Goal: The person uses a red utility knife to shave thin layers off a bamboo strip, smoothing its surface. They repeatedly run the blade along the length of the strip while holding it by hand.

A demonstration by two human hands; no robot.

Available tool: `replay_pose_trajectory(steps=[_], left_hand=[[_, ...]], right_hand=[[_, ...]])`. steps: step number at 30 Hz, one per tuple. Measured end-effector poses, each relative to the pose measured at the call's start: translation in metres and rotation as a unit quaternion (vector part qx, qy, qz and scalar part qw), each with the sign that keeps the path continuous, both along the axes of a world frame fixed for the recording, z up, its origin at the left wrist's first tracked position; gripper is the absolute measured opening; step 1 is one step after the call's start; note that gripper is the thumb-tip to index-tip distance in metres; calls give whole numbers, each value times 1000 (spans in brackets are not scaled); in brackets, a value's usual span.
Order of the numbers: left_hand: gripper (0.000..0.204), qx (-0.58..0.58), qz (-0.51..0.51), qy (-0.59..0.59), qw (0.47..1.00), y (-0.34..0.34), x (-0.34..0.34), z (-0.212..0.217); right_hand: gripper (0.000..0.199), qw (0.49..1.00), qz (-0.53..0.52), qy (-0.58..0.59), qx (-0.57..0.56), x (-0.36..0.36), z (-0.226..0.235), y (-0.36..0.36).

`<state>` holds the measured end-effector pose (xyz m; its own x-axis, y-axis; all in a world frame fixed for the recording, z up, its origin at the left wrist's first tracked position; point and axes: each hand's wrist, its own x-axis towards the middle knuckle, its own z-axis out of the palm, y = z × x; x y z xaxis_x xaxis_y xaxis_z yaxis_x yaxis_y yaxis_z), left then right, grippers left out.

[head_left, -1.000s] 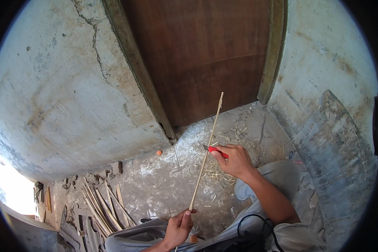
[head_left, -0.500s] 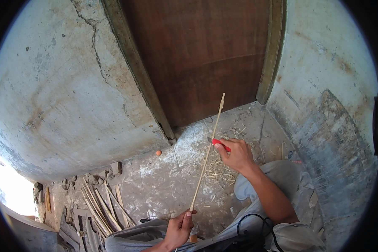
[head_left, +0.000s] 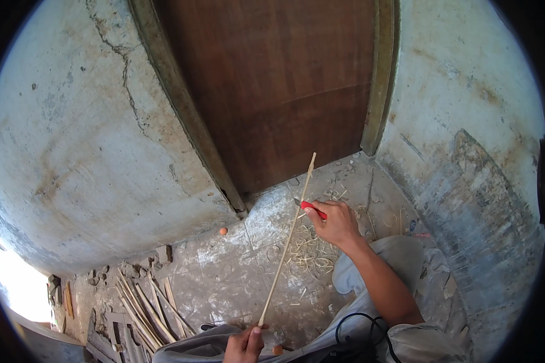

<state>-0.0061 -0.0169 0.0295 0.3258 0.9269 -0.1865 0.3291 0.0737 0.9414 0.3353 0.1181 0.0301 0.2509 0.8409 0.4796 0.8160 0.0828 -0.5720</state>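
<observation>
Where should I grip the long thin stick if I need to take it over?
Probably the bare middle of the stick, pinched across its width from its left side. It slants from the left hand, holding its near end, toward the door; the right hand with the red-handled knife works its right side higher up.

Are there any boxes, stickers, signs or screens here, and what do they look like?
None: no package, label, sign or screen shows in the head view.
What is there: a brown wooden door, cracked plaster walls, a tiled floor with pale shavings, and a pile of sticks.
The left hand holds a long thin stick; the right hand holds a red-handled knife.
</observation>
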Motion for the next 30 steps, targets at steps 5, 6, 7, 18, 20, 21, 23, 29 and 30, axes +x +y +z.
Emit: replay_pose_trajectory(steps=[5,6,7,18,20,21,23,29,30], left_hand=[[48,-33,2,52,998,-24,-28,15],[48,-33,2,53,998,-26,-29,26],[48,-45,-30,52,997,-27,-30,40],[43,17,-53,152,987,-60,-66,38],[42,100,-41,205,973,-63,-72,35],[42,101,-43,206,972,-67,-78,33],[41,27,-56,186,981,-82,-92,27],[43,50,-7,239,970,-100,-145,21],[43,35,-28,240,970,-96,-145,26]], right_hand=[[32,1000,-12,-1,-2,0,-3,0],[32,1000,-18,-5,1,2,-4,-1],[32,1000,-18,-5,1,4,-2,-2],[32,998,-41,-38,2,-11,4,-7],[32,997,-52,-56,15,-11,4,-7],[33,995,-65,-76,26,-9,4,-7],[33,989,-148,-26,-12,32,7,0],[32,983,-86,160,21,26,13,-16],[31,982,-23,185,5,12,10,-24]])
